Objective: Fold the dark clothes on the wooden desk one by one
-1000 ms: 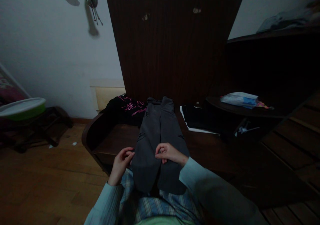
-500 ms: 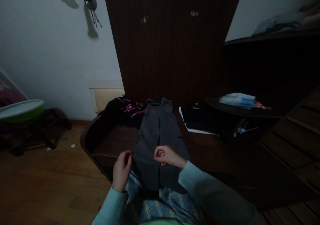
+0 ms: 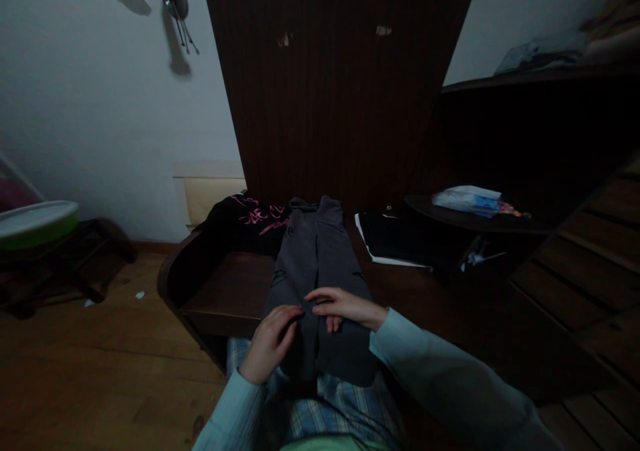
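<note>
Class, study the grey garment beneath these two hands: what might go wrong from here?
The grey garment reaches past the front edge of the bench, so it might slip off. The black garment with pink lettering lies right beside it, so a tug could perhaps drag both.

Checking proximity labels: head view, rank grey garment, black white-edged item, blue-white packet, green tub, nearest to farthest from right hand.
From the right hand:
1. Grey garment, directly under it
2. Black white-edged item, ahead, right
3. Blue-white packet, farther right
4. Green tub, far left
</note>
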Demonstrator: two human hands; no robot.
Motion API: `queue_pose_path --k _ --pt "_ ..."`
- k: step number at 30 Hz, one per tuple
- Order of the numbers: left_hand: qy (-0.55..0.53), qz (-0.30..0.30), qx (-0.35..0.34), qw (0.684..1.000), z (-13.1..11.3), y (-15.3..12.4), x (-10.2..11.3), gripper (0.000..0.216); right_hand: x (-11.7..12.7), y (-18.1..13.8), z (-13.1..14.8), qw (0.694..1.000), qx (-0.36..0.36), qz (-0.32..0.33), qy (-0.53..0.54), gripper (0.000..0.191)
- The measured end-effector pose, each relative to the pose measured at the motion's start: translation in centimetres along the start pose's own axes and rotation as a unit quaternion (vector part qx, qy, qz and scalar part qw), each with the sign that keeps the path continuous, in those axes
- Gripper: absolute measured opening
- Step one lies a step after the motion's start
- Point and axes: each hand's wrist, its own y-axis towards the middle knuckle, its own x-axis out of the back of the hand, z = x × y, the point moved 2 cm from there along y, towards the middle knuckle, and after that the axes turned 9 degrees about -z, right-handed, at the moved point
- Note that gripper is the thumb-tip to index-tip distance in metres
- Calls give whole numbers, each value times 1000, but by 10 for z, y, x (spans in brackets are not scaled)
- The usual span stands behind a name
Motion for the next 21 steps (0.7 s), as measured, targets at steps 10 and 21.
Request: queue_pose_path --k 10,21 --pt "78 30 -34 996 -20 9 -24 40 42 55 17 985 -23 -143 98 28" --pt "102 -9 -21 995 -23 26 -30 22 54 92 -6 889 220 -306 -260 19"
